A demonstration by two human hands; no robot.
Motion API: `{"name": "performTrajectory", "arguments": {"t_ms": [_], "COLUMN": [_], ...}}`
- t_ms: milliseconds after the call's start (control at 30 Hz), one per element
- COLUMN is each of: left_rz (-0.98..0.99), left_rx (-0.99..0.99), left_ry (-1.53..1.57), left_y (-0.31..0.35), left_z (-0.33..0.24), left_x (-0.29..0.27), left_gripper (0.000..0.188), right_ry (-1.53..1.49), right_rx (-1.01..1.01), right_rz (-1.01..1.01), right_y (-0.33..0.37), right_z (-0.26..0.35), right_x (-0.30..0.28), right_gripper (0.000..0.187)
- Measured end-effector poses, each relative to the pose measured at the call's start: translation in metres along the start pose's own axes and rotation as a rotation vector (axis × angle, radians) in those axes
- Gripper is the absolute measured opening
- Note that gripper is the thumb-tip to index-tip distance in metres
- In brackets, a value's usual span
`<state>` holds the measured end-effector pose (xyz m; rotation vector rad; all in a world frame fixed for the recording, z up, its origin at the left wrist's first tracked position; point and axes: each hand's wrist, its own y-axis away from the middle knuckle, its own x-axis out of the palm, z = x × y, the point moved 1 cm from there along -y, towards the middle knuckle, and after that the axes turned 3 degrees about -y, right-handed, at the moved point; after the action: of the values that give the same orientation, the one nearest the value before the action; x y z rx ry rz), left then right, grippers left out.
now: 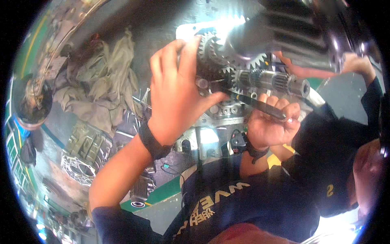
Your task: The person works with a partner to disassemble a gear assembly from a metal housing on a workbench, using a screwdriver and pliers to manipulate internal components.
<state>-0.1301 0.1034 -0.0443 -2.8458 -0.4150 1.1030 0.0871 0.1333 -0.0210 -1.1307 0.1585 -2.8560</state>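
My left hand (172, 79) reaches up beside a toothed gear (208, 53), its fingers stretched and spread. An index fingertip is at the gear's rim, and the thumb points toward the end of a long black bar-like tool (264, 106). My right hand (271, 124) is closed in a fist around that tool, which slants up and left to the gears. Its far end is hidden among the metal parts. A splined shaft (270, 80) lies right of the gears. Beneath them is a metal housing (223, 114) with round holes.
Another person's arm (361, 67) reaches in from the right behind the gears. A large ribbed metal part (284, 32) looms at top right. Crumpled beige cloths (103, 93), loose metal rods and a metal casing (83, 152) lie on the left of the bench.
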Motion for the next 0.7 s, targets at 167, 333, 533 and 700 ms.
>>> {"name": "performTrajectory", "arguments": {"t_ms": [167,333,533,700], "left_rz": [-0.010,0.013,0.014,0.015], "left_rx": [-0.004,-0.021,-0.004,0.003], "left_ry": [0.017,0.000,0.010,-0.006], "left_y": [0.001,0.007,0.004,0.003], "left_z": [0.000,0.001,0.000,0.004], "left_x": [-0.001,0.000,-0.003,0.002], "left_gripper": [0.116,0.116,0.115,0.115], "right_ry": [0.001,-0.004,-0.038,0.075], "right_rx": [0.028,0.030,-0.030,-0.048], "right_rz": [-0.013,0.066,0.053,0.075], "right_y": [0.002,0.009,0.010,0.017], "right_z": [-0.001,-0.002,-0.004,-0.003], "right_x": [0.000,-0.009,-0.004,-0.007], "right_gripper": [0.018,0.017,0.020,0.030]}}
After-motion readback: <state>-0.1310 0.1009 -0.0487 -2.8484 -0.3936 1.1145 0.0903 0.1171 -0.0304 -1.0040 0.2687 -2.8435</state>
